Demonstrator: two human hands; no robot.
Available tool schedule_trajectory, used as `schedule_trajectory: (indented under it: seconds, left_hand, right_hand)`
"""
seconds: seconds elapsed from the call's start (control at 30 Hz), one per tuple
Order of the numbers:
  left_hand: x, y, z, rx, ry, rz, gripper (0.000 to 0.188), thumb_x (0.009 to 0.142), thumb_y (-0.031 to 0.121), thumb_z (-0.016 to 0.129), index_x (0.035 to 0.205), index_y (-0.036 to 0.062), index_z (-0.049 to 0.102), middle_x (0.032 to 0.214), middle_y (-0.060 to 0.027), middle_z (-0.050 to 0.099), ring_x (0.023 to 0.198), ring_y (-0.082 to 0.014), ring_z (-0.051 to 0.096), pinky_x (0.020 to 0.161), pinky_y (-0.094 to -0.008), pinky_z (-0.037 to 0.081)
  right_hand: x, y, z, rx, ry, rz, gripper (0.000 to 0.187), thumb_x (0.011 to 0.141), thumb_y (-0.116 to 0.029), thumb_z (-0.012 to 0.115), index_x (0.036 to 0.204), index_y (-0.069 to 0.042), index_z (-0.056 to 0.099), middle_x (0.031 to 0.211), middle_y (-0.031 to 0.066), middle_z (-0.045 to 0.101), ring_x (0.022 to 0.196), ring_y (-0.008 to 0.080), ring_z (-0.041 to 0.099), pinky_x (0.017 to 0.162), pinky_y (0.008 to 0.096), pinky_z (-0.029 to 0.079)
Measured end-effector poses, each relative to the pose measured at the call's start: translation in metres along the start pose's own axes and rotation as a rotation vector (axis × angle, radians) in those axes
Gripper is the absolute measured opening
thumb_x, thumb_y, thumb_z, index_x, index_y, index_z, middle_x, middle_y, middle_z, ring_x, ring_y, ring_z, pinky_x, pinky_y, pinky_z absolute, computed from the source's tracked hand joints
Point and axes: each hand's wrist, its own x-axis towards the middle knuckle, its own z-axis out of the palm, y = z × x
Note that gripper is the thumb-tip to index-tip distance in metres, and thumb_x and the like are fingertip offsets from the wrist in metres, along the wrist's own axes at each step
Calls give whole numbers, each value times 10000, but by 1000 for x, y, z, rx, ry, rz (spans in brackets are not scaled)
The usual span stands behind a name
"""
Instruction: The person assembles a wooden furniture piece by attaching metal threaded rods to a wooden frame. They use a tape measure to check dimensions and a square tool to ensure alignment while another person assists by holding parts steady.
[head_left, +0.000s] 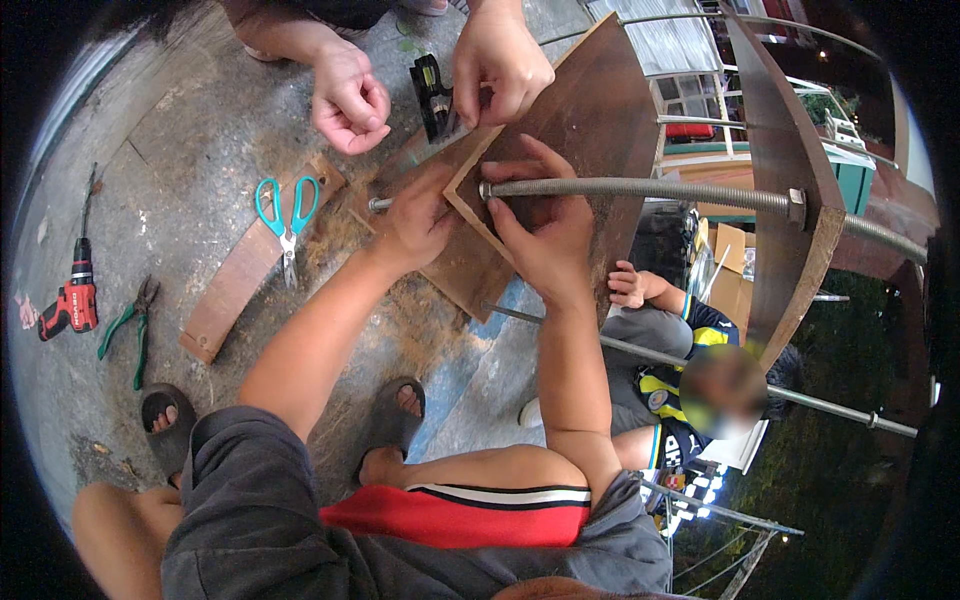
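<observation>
A long threaded rod [640, 188] runs through the near corner of a brown wooden board [570, 110] to a second brown board [790, 170] on the right. My right hand [555, 235] reaches round the rod, thumb and fingers closed about a nut [485, 190] against the near board's face. On the board's other side, my left hand [415, 220] is wrapped round the rod beside the board's edge; its fingertips are hidden. The rod's end [379, 204] sticks out past that hand. Another person's hand [500, 70] touches the board's upper edge, the other hand [350, 100] held half curled.
Scissors [288, 225] lie on a wooden strip [235, 290]. Green-handled pliers [135, 325] and a red-black drill [75, 295] rest on the dusty floor. A black tool [432, 100] is near the other person's hands. Someone sits [690, 380] to the right, beyond more rods [830, 405].
</observation>
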Motion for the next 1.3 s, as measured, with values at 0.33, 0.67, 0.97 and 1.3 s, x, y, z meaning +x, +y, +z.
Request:
schedule_trajectory:
  seconds: [0.33,0.67,0.97,1.3]
  left_hand:
    - [-1,9,0,-45,43,44,482,906,-4,650,1367,-7,509,1234,-266,616,1154,-501,596,954,-481,508]
    - [0,43,0,-132,114,-55,435,917,44,606,1343,-15,538,1254,-244,586,1179,-450,581,1038,-450,463]
    - [1,47,8,-164,161,-83,389,923,37,573,1309,-12,566,1209,-236,600,1154,-443,579,1021,-457,459]
    - [-1,56,10,-108,187,-90,370,908,0,552,1275,-19,585,1229,-246,601,1153,-461,568,1004,-477,462]
  right_hand:
    - [-3,9,3,-120,21,78,528,789,-130,889,1262,-4,692,1047,101,750,955,172,708,866,305,560]
    - [0,8,-5,-283,-1,49,525,798,-36,865,1277,26,659,1016,66,753,960,123,700,860,275,557]
    - [8,-2,-1,-455,117,57,400,790,-148,879,1132,10,743,902,88,770,810,140,723,767,295,576]
    - [4,-18,-2,-632,-37,291,286,821,-39,837,1079,22,730,928,69,758,832,111,697,755,266,555]
